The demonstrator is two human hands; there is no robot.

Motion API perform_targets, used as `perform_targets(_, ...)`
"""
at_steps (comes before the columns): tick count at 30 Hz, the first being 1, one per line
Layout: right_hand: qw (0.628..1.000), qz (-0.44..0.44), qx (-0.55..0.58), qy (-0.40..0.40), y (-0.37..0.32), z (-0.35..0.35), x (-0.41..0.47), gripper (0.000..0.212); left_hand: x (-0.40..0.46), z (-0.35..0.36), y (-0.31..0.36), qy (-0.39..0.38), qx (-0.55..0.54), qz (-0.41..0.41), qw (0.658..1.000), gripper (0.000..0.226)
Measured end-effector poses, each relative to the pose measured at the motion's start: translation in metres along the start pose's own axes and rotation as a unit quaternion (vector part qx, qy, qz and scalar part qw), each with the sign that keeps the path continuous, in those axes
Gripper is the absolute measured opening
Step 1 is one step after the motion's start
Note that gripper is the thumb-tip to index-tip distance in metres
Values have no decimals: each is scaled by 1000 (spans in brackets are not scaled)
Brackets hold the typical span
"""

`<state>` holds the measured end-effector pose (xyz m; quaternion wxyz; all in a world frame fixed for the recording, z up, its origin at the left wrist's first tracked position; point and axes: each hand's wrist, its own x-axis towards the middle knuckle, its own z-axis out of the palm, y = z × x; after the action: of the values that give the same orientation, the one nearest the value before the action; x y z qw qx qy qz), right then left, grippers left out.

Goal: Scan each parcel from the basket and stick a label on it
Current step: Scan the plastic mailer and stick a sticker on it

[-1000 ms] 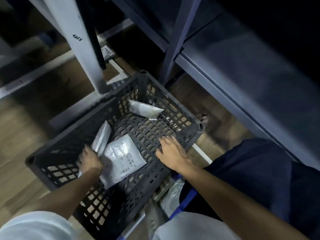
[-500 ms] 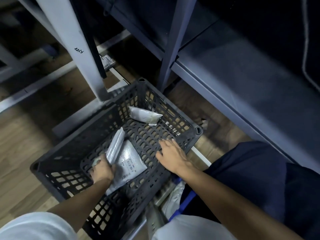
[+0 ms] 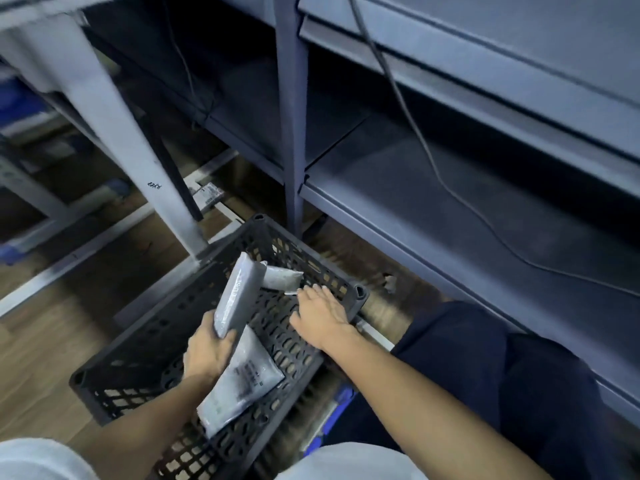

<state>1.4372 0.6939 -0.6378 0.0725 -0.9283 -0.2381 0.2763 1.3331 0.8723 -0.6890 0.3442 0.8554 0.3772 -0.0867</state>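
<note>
A black perforated plastic basket [image 3: 138, 344] stands on the wooden floor below me. My left hand [image 3: 207, 351] grips the lower end of a long grey parcel [image 3: 237, 294], raised and tilted above the basket. Under that hand a flat grey parcel with a printed label [image 3: 242, 379] lies on the basket floor. A small grey parcel [image 3: 280, 278] rests at the far end of the basket. My right hand [image 3: 318, 315] lies flat on the basket's right rim, fingers straight.
A grey metal shelf unit [image 3: 450, 209] with a dark cable [image 3: 408, 109] on it runs along the right. A pale table leg [image 3: 114, 133] stands just behind the basket. A blue bin [image 3: 332, 410] edge shows by my knee.
My left hand has lifted the long grey parcel up out of the basket and toward the right. The view has tilted upward toward the shelves. My right hand stays on the rim.
</note>
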Motion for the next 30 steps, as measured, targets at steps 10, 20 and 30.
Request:
perform_targets(10,991,-20,-23,130,-5,-84,-27,56,-27,-61,94,126,-42,98,986,39)
perform_targets(20,945,-68,-51,316,-21,-232,-85,51,-66,-159,192,264,-170,209,926,34)
perform_targets(30,907,-8,-39,419,38,-341,-164,40,-114,-209,313,276,-245,361,857,25)
